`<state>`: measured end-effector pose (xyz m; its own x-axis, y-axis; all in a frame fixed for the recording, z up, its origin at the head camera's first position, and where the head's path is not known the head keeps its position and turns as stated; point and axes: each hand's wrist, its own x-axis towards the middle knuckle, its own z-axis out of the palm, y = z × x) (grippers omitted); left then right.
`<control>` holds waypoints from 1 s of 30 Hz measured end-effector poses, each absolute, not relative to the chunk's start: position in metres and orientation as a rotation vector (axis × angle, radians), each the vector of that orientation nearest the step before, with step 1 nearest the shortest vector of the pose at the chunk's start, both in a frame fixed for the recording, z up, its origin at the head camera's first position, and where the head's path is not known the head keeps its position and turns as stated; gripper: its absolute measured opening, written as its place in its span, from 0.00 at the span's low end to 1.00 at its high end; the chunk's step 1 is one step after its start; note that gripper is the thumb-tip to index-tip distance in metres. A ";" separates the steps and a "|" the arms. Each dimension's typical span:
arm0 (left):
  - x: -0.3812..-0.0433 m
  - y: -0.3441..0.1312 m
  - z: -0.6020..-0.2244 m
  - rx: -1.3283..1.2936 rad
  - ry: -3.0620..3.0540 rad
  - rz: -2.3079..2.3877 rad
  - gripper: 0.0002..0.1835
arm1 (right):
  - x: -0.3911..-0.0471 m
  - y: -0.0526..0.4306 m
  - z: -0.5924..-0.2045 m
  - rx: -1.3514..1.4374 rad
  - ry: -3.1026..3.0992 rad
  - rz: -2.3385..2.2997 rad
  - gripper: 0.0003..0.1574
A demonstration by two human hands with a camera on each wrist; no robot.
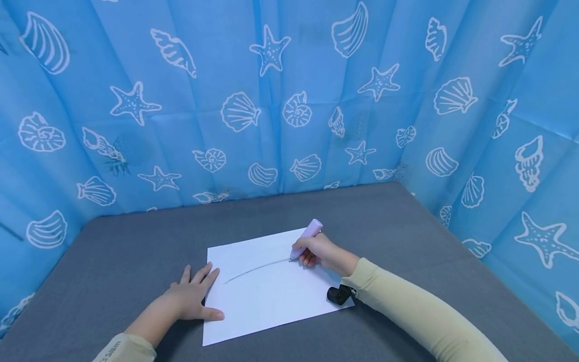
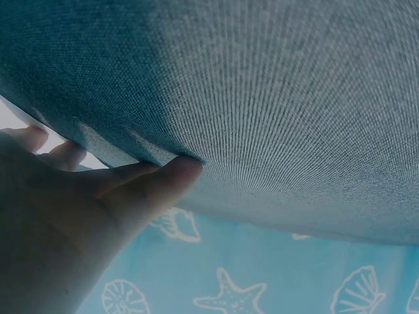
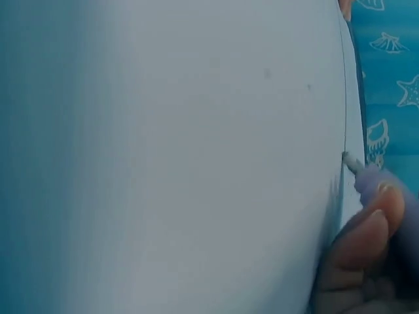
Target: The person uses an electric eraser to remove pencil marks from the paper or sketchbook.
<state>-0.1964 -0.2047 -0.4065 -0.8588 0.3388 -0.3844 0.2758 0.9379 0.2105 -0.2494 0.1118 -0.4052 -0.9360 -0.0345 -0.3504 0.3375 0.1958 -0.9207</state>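
Note:
A white sheet of paper (image 1: pixel 271 306) lies slightly turned on the grey cloth. My right hand (image 1: pixel 319 250) grips a thick lilac pen (image 1: pixel 310 234) near its tip, over the sheet's upper right part. From the pen's tip a thin, dark curved line (image 1: pixel 258 269) runs left and down across the paper. In the right wrist view the pen's pale tip (image 3: pixel 351 162) meets the end of that line. My left hand (image 1: pixel 192 295) rests flat with spread fingers over the sheet's left edge, thumb and fingertips on the paper.
Grey cloth (image 1: pixel 149 241) covers the table around the paper. Blue curtains (image 1: pixel 280 141) with white shells and starfish stand behind it and at the sides. A small black camera (image 1: pixel 338 294) hangs at the right wrist, above the paper's lower right corner.

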 end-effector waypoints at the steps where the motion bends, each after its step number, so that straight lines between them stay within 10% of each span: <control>1: -0.196 -0.204 -0.405 0.446 2.671 0.205 0.62 | -0.249 0.111 -0.405 0.286 2.190 -1.793 0.11; 30: -0.199 -0.210 -0.413 0.453 2.677 0.225 0.63 | -0.248 0.112 -0.402 0.281 2.214 -1.746 0.12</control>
